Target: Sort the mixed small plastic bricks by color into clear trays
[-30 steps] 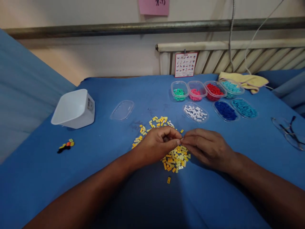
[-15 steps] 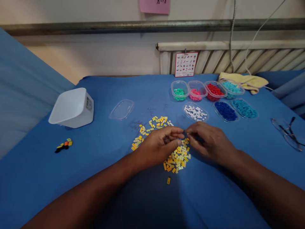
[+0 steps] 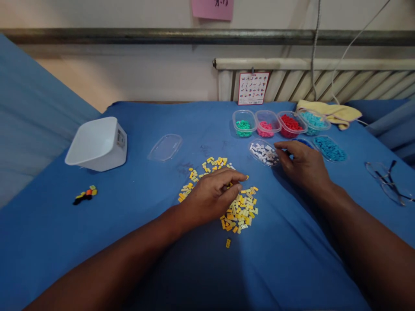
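Over the pile of small yellow building bricks (image 3: pixel 241 211) hovers my left hand (image 3: pixel 214 192). Its thumb and index tips are apart, the other fingers curl inward, and no brick shows between them. My right hand (image 3: pixel 301 162) is at the right edge of a clear shallow lid holding white bricks (image 3: pixel 262 152). Its fingers are bent together at the lid; whatever they pinch is too small to make out. That hand partly covers the dark blue bricks (image 3: pixel 304 141) behind it. One loose yellow brick (image 3: pixel 228 243) lies in front of the pile.
Clear tubs hold green (image 3: pixel 243 126), pink (image 3: pixel 266 128), red (image 3: pixel 291 124) and light blue bricks (image 3: pixel 314 119). Teal bricks (image 3: pixel 330 149) lie farther right, near glasses (image 3: pixel 389 181). At left are a white bin (image 3: pixel 97 144), an empty clear lid (image 3: pixel 166 147) and a small brick build (image 3: pixel 86 195).
My right hand has moved right and away from my left hand, from the yellow pile to the white bricks. My left hand stays over the yellow pile.
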### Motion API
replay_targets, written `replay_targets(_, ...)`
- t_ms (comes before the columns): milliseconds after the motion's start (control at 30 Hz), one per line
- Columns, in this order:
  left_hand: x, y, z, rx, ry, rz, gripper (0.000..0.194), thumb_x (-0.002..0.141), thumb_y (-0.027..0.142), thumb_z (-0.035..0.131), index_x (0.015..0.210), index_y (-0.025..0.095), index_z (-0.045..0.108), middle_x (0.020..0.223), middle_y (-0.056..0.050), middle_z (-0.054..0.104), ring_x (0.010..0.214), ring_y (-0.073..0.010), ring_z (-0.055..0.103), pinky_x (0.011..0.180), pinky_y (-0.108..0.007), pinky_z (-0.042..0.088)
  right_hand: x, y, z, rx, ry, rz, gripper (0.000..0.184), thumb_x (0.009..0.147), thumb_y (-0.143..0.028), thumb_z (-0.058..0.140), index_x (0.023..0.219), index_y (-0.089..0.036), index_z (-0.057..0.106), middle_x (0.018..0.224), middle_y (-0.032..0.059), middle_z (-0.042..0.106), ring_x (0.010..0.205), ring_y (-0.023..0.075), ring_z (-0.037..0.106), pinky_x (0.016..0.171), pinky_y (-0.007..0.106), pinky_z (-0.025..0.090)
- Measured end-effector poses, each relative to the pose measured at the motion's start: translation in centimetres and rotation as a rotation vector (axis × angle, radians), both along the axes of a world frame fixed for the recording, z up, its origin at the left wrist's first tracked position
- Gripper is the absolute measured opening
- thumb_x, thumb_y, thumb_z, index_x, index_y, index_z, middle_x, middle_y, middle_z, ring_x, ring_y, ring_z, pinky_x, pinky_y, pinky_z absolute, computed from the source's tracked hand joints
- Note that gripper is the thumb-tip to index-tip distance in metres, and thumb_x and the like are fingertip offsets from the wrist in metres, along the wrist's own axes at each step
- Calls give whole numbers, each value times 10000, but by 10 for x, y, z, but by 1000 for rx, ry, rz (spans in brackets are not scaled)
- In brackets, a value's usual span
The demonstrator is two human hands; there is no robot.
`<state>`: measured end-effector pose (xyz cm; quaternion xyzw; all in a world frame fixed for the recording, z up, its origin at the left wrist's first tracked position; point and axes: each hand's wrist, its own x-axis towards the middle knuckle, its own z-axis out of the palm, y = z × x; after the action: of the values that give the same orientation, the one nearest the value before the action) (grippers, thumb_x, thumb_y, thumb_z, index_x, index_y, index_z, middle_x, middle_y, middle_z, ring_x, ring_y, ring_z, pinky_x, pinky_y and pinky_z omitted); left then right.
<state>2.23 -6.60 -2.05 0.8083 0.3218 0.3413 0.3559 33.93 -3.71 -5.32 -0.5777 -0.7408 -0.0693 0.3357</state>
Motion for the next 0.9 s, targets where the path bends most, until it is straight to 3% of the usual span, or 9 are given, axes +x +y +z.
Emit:
replay_targets(233,-3,0,-3,75,24,-14,202,1069,183,670,1228,208,792,1203,-48,829,1114,-172,784,998,-333,595,8,-3,1,-118,-135,-53,361,1068,-310,568,1263,-188,846,1019,130,868,916,338,787,745,431,559)
replay_targets(500,-12,8,0,216,-2,76,188,1070,188,683,1219,188,798,1185,-81,841,1119,-198,798,1021,-358,634,10,-3,-1,-67,-93,30,308,1053,-308,612,1214,-190,847,1071,134,869,948,344,787,789,466,601)
replay_targets(700,-19,12,7,203,11,158,192,1082,224,688,1232,192,803,1213,-82,835,1136,-200,792,1039,-357,630,8,-1,-2,-97,-109,215,370,1066,-242,553,1324,-178,811,1136,145,860,1053,344,783,951,521,607)
replay_targets(900,-37,27,9,308,78,184,204,1095,208,657,1242,162,791,1196,-90,825,1129,-204,777,1033,-369,617,12,0,-8,-82,-128,222,391,1056,-219,556,1355,-156,802,1172,161,853,1077,361,782,959,537,583)
